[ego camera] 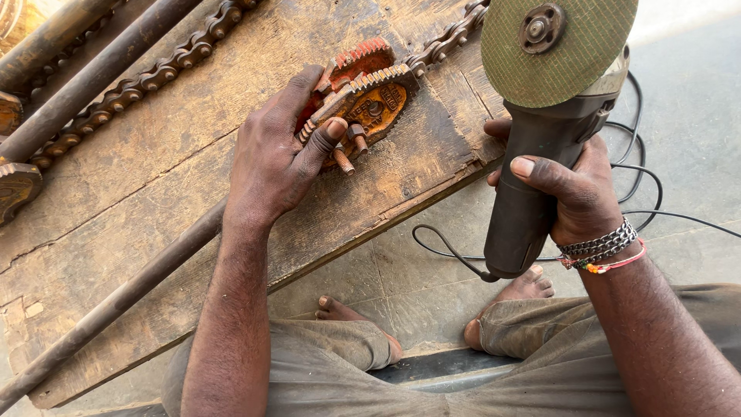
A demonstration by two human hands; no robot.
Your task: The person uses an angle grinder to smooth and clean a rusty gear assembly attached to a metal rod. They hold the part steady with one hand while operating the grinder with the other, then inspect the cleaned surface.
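The wrench head [363, 96] at about 12 o'clock is rusty orange-brown with red paint on its toothed jaw, and the chain [147, 77] at 10 o'clock is dull brown with a repeating link pattern. At 2 o'clock the grinder [532, 193] has a dark grey-black body and an olive-green disc [557, 48] with a fine woven mesh pattern; its cable [641, 177] is black. The board [154, 177] is weathered grey-brown, and at 4 o'clock the bracelets [606, 251] are silver chain and pink-red thread.
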